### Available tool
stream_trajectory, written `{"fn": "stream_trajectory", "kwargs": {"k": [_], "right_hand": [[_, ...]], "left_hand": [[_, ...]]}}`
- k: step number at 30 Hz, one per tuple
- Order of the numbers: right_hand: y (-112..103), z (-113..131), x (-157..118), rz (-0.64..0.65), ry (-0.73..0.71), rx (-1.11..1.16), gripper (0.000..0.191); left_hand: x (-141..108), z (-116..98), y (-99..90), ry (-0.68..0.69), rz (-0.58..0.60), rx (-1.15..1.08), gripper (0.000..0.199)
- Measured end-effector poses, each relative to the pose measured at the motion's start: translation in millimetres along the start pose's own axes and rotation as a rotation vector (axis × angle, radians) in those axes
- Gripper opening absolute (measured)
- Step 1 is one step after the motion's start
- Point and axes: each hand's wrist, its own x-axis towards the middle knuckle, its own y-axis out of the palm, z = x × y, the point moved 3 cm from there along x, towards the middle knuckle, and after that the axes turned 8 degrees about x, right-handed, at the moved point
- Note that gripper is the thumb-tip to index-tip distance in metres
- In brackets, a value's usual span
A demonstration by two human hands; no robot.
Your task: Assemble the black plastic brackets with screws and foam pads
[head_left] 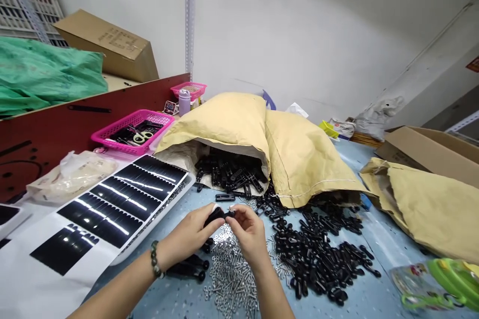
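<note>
Blue workbench (168, 299) is pretty crowded, but a black plastic piece (219, 215) is being pinched snugly between the fingertips of the left hand (190, 234) and right hand (249, 235), kept steady right above the loose steel screws (230, 274).

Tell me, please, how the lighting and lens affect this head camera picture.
In the head view, light leaves bright glare streaks across the glossy black sheets, the wide lens makes the shelving lean at the frame's edge, and the left hand and right hand show no strong blur.
</note>
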Motion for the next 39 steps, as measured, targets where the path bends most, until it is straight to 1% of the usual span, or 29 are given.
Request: {"fn": "stream_trajectory", "kwargs": {"k": [3,7,9,11,12,13,15,17,18,19,20,21,24,27,30,34,37,39], "right_hand": [[3.0,3.3,1.6,-0.011,-0.003,0.037,0.016],[11.1,8.5,5.8,-0.004,-0.001,0.080,0.017],[13.2,7.6,9.0,-0.001,0.005,0.058,0.017],[13.1,2.2,13.4,0.027,0.015,-0.001,0.019],[12.1,-2.5,15.9,0.041,0.024,-0.071,0.022],[10.6,-8.3,18.5,0.051,0.034,-0.210,0.025],[7.1,-22.3,23.0,0.055,0.054,-0.618,0.028],[5.5,-36.6,25.6,0.056,0.065,-0.978,0.021],[5.5,-43.1,26.0,0.062,0.068,-1.079,0.014],[5.7,-48.7,25.7,0.068,0.071,-1.126,0.008],[5.5,-53.0,25.0,0.070,0.075,-1.144,0.005],[4.6,-55.8,23.9,0.068,0.079,-1.171,0.007],[-3.6,-55.9,19.7,0.049,0.082,-1.223,0.012],[-14.0,-51.4,16.7,0.038,0.062,-1.209,0.015],[-18.0,-52.6,16.8,0.058,0.024,-1.159,0.020],[-15.6,-62.4,19.6,0.098,0.003,-1.117,0.021],[-13.5,-66.1,19.4,0.108,-0.002,-1.105,0.022],[-12.9,-65.5,18.5,0.111,-0.007,-1.101,0.020]], "left_hand": [[1.4,-1.8,-6.1,0.042,-0.019,0.046,0.029],[3.3,-2.5,-12.8,0.094,-0.037,0.036,0.028],[3.9,-0.4,-15.2,0.094,-0.062,0.068,0.029],[5.0,5.4,-16.3,0.064,-0.099,0.103,0.030],[5.8,10.1,-16.4,0.037,-0.119,0.113,0.030],[6.9,16.0,-16.1,0.003,-0.140,0.118,0.030],[9.8,30.0,-14.8,-0.070,-0.175,0.112,0.032],[13.2,44.6,-12.9,-0.137,-0.199,0.102,0.032],[15.3,51.1,-11.5,-0.158,-0.203,0.097,0.031],[17.9,56.7,-9.8,-0.168,-0.200,0.092,0.030],[20.8,61.2,-7.8,-0.166,-0.191,0.090,0.028],[24.3,64.6,-5.5,-0.155,-0.179,0.090,0.025],[37.3,69.9,3.7,-0.074,-0.127,0.113,0.019],[50.7,71.6,16.4,0.023,-0.057,0.160,0.015],[58.3,73.3,29.2,0.079,0.006,0.223,0.013],[55.3,77.0,36.5,0.112,0.057,0.295,0.019],[49.8,80.7,34.9,0.119,0.086,0.322,0.024],[48.8,83.4,33.3,0.098,0.101,0.334,0.026]]}}
